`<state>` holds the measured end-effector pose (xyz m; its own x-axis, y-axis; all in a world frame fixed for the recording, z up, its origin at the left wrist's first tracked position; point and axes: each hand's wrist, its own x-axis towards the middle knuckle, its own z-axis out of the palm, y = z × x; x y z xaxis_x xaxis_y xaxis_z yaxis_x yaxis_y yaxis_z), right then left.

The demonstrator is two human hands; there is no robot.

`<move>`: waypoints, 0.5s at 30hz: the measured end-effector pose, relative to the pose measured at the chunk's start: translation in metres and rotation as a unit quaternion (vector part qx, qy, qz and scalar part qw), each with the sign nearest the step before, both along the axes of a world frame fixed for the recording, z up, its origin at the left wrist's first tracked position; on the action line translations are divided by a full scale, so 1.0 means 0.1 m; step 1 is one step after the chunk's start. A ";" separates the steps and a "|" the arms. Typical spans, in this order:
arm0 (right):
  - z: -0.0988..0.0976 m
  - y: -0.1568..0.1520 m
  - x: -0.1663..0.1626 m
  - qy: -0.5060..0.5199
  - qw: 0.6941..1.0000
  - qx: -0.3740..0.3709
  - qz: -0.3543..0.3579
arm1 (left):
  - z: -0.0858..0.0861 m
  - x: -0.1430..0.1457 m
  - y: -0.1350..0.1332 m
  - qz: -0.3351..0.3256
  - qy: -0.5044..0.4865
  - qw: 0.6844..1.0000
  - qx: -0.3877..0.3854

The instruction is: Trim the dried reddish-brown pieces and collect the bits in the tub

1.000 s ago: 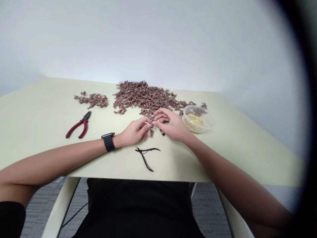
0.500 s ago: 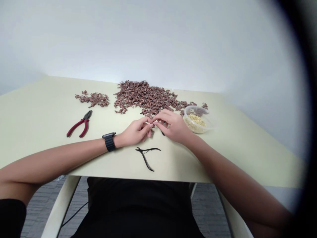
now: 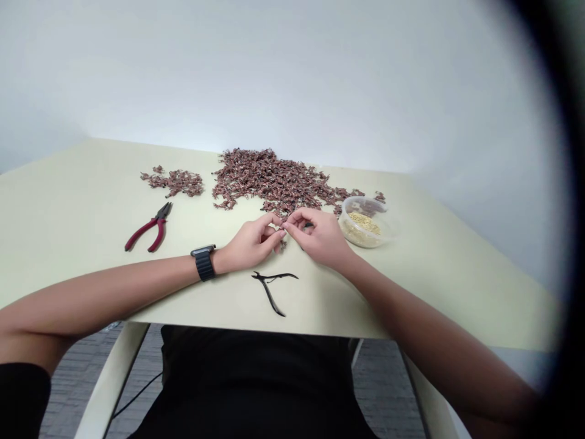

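Note:
My left hand (image 3: 253, 242), with a dark watch on its wrist, is closed in a pinch, fingertips toward the right. Opposite it, my right hand (image 3: 320, 238) is also pinched, and its fingertips meet those of the left. What lies between them is tiny and mostly hidden; a reddish-brown bit shows at the fingertips. Just beyond the hands spreads a large heap of small reddish-brown pieces with thin wiry ends (image 3: 274, 177). Beside my right hand stands a clear round tub (image 3: 350, 235) holding small gold-coloured bits (image 3: 364, 223).
Small black nippers (image 3: 267, 286) lie on the pale yellow table (image 3: 205, 305) in front of my hands. Red-handled pliers (image 3: 153, 228) rest at the left, below a smaller group of brown pieces (image 3: 176, 182). A pale wall rises behind the table.
My right hand's fingers have shifted slightly and drawn closer together at the tips. My left hand keeps its pinch. The whole view has moved a little.

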<state>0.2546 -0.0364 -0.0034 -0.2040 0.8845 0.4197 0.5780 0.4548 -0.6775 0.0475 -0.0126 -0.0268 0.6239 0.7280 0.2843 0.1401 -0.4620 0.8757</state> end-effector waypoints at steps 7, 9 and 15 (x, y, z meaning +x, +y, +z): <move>-0.07 0.04 0.02 0.179 0.958 -0.224 0.025 | 0.00 0.01 0.01 0.020 0.017 1.000 0.001; -0.06 0.06 0.03 0.186 0.954 -0.232 0.028 | -0.01 0.02 0.01 0.021 0.010 1.000 -0.011; -0.07 0.07 0.03 0.150 0.972 -0.182 0.019 | -0.03 0.01 0.04 -0.009 -0.020 0.997 -0.069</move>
